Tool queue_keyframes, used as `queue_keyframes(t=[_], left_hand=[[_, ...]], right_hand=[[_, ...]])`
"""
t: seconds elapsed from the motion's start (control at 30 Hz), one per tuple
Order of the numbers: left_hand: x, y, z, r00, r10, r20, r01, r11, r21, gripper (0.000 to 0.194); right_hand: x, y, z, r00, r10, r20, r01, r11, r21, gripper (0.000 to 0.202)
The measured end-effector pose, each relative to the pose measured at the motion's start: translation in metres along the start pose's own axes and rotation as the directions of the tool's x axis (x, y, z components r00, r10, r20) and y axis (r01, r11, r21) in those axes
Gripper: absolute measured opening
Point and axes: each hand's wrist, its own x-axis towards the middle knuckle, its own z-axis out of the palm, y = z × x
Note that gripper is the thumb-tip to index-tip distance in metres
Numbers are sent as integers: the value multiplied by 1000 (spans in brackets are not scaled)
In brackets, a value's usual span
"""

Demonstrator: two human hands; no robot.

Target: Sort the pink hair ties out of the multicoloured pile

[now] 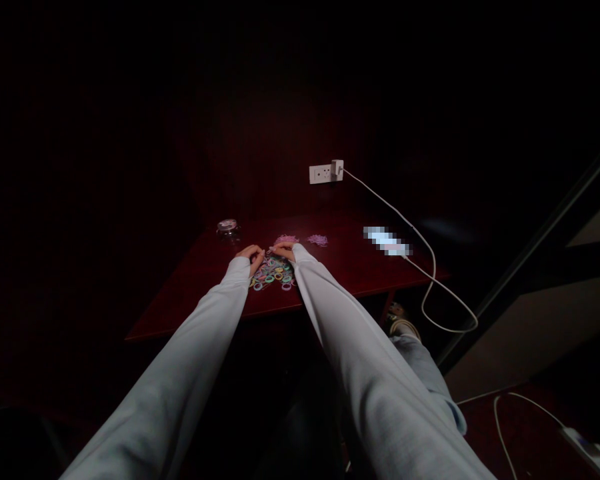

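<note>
A pile of small multicoloured elastic hair ties (275,272) lies on the dark red table (200,280), close to its front edge. My left hand (251,254) rests at the pile's left far side, its fingers curled together over the hair ties. From the right, my right hand (283,249) reaches over the far side of the pile with fingers pinched. The fingertips of both hands nearly meet; anything between them is too small to make out. Just beyond my right hand is a heap of pink hair ties (286,239). To its right lies a separate purple heap (318,240).
A clear lidded jar (227,229) stands at the back left. On the right lies a blurred-out bright device (387,241), its white cable (434,260) looping past the table edge to a wall socket (321,174). A power strip (587,450) lies lower right.
</note>
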Motion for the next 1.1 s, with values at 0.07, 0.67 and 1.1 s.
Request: queue_keyframes(t=[0.07, 0.67, 1.1], left_hand=[[0, 0, 0, 1000, 1, -2, -1, 1000, 2, 29], [-2, 6, 0, 1000, -9, 29, 9, 1000, 16, 28], [-2, 10, 5, 1000, -24, 0, 24, 1000, 10, 24]], right_hand=[[1, -2, -1, 995, 51, -83, -46, 997, 63, 37], [-15, -1, -69, 782, 25, -622, -297, 893, -337, 36], [-13, -6, -90, 699, 75, -711, -600, 602, -527, 35]])
